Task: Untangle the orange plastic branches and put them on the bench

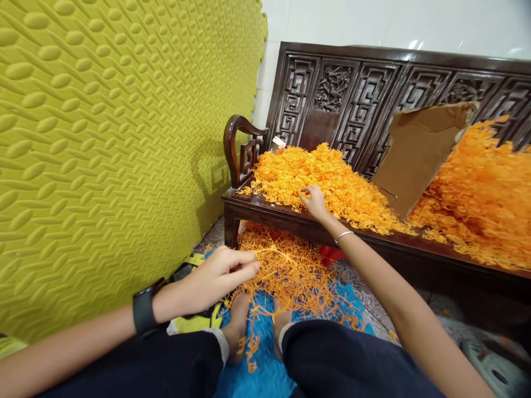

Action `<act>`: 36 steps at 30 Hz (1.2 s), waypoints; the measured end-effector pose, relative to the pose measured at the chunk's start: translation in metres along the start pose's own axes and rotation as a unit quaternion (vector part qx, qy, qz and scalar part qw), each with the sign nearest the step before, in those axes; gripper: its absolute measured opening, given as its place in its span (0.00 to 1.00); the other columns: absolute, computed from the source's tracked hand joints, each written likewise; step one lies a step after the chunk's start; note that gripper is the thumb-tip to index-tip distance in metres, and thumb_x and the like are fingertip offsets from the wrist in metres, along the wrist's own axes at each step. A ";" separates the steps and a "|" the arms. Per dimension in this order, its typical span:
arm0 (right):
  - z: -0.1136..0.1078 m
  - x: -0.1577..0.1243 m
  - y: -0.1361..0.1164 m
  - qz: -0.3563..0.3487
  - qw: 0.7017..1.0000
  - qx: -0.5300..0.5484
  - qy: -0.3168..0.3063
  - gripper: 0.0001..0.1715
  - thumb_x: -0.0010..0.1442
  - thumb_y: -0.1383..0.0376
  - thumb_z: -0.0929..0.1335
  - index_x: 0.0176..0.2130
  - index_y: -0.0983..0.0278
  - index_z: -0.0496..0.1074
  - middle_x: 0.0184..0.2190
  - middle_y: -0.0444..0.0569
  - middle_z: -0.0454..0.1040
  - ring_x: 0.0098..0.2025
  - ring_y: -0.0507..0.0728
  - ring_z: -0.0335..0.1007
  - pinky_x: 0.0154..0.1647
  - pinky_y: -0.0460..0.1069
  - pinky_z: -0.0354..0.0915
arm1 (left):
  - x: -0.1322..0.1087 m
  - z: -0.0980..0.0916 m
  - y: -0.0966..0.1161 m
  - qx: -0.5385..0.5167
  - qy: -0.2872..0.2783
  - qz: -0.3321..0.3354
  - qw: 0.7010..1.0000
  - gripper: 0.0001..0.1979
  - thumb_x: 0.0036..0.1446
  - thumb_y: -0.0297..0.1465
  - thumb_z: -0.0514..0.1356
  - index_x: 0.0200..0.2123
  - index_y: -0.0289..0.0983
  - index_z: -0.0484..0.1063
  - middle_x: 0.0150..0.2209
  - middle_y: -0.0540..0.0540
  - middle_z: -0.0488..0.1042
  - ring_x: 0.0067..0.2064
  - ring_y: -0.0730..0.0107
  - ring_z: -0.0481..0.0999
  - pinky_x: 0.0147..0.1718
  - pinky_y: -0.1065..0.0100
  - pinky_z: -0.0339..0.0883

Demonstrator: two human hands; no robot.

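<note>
Brown cardboard (418, 155) between orange heaps (307, 166)

Open air above orange heap (307, 166), tilted cardboard (421, 149) blocking its right, armrest (233, 149) and yellow mat (124, 155) bounding its left

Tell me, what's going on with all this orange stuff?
A person's left hand pinches a branched orange piece above a tangle of similar strands. The right hand is at the near edge of an orange pile on the dark bench; whether it holds anything is unclear. A cardboard sheet sits between that pile and another heap.
</note>
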State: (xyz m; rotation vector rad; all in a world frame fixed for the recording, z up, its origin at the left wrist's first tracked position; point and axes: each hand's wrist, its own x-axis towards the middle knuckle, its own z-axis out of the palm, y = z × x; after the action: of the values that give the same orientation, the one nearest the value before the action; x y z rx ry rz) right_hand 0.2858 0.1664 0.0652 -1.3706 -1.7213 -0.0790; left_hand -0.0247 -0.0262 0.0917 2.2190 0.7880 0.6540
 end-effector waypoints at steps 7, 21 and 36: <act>-0.044 -0.006 -0.075 -0.015 0.997 0.076 -0.010 0.08 0.52 0.64 0.66 0.28 0.65 0.73 0.29 0.49 0.75 0.31 0.54 0.68 0.35 0.50 0.64 | -0.006 -0.006 0.005 -0.034 0.045 -0.008 0.998 0.19 0.61 0.36 0.49 0.19 0.37 0.52 0.20 0.55 0.48 0.23 0.78 0.50 0.21 0.71 0.45; -0.103 -0.106 -0.184 0.046 0.897 0.275 -0.344 0.13 0.54 0.57 0.68 0.34 0.64 0.76 0.34 0.48 0.75 0.36 0.53 0.69 0.39 0.49 0.63 | -0.003 -0.003 0.035 -0.082 -0.014 0.025 0.996 0.18 0.59 0.37 0.51 0.20 0.37 0.52 0.21 0.56 0.48 0.23 0.79 0.49 0.20 0.73 0.46; -0.121 -0.127 -0.160 0.117 0.831 0.405 -0.362 0.11 0.53 0.62 0.69 0.23 0.65 0.70 0.23 0.44 0.69 0.28 0.50 0.63 0.33 0.47 0.59 | 0.005 0.002 0.025 -0.121 0.051 0.049 0.990 0.20 0.57 0.32 0.58 0.51 0.39 0.55 0.22 0.58 0.63 0.24 0.78 0.61 0.22 0.74 0.53</act>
State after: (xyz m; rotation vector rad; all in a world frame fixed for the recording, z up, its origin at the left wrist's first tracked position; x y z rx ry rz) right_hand 0.2256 -0.0552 0.1251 -0.9607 -1.7886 1.3195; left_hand -0.0112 -0.0383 0.1101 2.0243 0.6167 0.8683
